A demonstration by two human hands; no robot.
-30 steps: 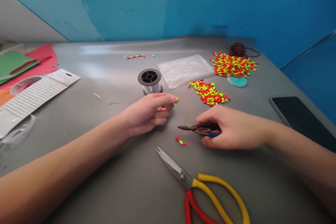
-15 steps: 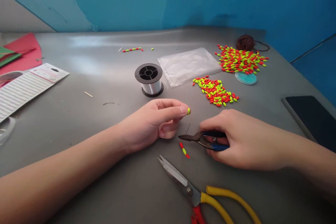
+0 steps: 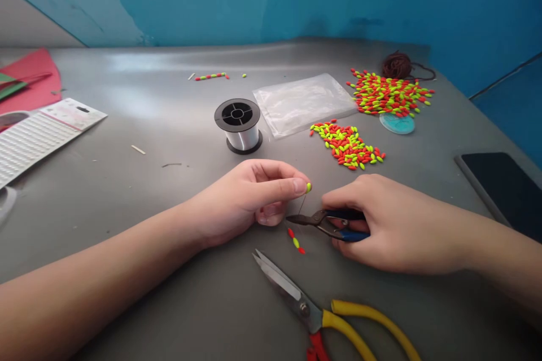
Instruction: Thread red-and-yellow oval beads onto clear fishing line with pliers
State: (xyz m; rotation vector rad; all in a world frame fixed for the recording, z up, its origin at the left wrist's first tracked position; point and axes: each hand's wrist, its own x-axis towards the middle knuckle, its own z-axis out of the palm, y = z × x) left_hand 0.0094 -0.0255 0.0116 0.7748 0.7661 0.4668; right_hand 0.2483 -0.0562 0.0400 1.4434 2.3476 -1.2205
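Observation:
Between thumb and forefinger, my left hand pinches a yellow-green bead. My right hand is closed around small pliers with dark blue handles. In their jaws is a thin dark wire or needle, which points up to the pinched bead; whether it passes through the bead I cannot tell. Just below the jaws, a short row of red and yellow-green beads lies on the table. Scissors with yellow and red handles lie nearest me, their blades slightly apart.
Beyond my hands stand a spool of clear line and a plastic bag. Beads lie in a near pile and a far pile, by brown cord. A phone is at right, a white card at left.
My left hand has brought the bead slightly right and down, to the upper tip of the wire or needle. The pliers have barely moved.

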